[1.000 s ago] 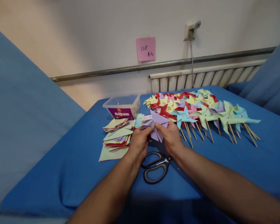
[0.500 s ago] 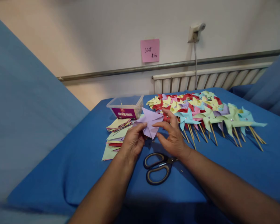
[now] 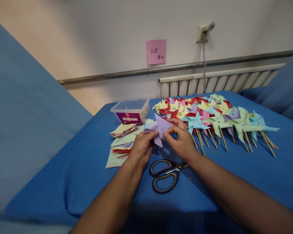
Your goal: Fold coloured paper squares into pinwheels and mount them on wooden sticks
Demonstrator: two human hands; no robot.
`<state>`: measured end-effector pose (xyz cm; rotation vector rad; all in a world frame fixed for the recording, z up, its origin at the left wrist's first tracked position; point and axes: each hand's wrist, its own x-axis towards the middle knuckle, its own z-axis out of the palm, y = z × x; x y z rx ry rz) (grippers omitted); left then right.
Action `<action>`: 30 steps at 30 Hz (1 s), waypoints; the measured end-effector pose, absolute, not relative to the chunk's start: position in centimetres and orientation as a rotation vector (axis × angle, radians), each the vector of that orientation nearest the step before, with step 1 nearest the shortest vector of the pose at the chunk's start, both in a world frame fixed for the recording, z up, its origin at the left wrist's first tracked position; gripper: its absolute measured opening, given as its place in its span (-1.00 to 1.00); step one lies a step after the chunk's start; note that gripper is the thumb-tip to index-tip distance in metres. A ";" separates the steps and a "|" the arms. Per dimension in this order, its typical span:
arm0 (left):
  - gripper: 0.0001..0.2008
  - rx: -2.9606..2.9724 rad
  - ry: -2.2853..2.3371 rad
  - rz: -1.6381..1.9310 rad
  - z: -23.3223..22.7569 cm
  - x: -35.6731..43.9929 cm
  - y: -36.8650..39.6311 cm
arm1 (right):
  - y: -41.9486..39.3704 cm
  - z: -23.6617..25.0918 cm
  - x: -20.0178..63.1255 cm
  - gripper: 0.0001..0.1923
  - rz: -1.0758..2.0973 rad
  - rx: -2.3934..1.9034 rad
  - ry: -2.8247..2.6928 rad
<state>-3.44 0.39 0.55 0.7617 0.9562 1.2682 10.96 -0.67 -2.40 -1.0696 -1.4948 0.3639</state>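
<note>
Right hand [image 3: 183,142] has closed onto purple paper [image 3: 162,124], centre of frame.
Left hand [image 3: 142,147] and right pinch it between thumb and curled fingers; keep folded tips aligned at centre, blades uncreased.

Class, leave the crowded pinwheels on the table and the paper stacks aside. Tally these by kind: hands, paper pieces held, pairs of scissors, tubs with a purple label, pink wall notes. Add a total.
Hands: 2 (left hand, right hand)
Held purple paper: 1
Scissors: 1
Purple-labelled tub: 1
Pink wall note: 1
Total: 6
</note>
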 end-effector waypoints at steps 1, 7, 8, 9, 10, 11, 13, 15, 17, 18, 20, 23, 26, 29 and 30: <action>-0.67 0.763 0.964 1.264 0.6 -3.3 0.3 | -0.6 -2.4 11.0 -0.86 0.366 -1.084 -1.488; -0.66 0.753 0.974 1.254 0.9 -3.1 0.1 | -0.3 -2.7 11.0 -0.85 0.385 -1.131 -1.452; -0.66 0.749 0.975 1.249 0.9 -3.1 0.1 | -0.3 -2.7 11.0 -0.85 0.387 -1.136 -1.448; -0.66 0.745 0.975 1.242 0.9 -3.1 0.1 | -0.2 -2.8 11.0 -0.85 0.387 -1.141 -1.444; -0.66 0.740 0.973 1.238 0.9 -3.1 0.1 | -0.2 -2.8 11.0 -0.85 0.386 -1.144 -1.442; -0.66 0.737 0.970 1.236 0.9 -3.0 0.1 | -0.2 -2.9 10.9 -0.86 0.385 -1.145 -1.443; -0.66 0.738 0.966 1.236 0.9 -3.0 0.1 | -0.2 -2.9 10.9 -0.85 0.380 -1.145 -1.451; -0.66 0.744 0.967 1.234 0.9 -3.0 0.1 | -0.2 -2.8 10.9 -0.85 0.374 -1.149 -1.457; -0.67 0.748 0.973 1.230 0.9 -3.0 0.1 | -0.2 -2.8 10.9 -0.86 0.371 -1.152 -1.454; -0.68 0.749 0.977 1.229 0.9 -3.0 0.1 | -0.2 -2.7 10.8 -0.86 0.370 -1.153 -1.451; -0.68 0.754 0.986 1.227 0.9 -3.0 0.1 | -0.3 -2.7 10.8 -0.86 0.372 -1.157 -1.441; -0.67 0.762 0.996 1.221 1.0 -3.0 0.0 | -0.2 -2.8 10.7 -0.85 0.388 -1.171 -1.427; -0.67 0.762 1.002 1.216 1.1 -2.9 0.0 | -0.1 -2.9 10.7 -0.85 0.406 -1.170 -1.414; -0.67 0.763 1.007 1.211 1.1 -2.9 0.0 | -0.1 -2.9 10.7 -0.85 0.415 -1.158 -1.398; -0.67 0.765 1.008 1.210 1.1 -2.9 0.0 | 0.0 -3.0 10.7 -0.85 0.417 -1.159 -1.392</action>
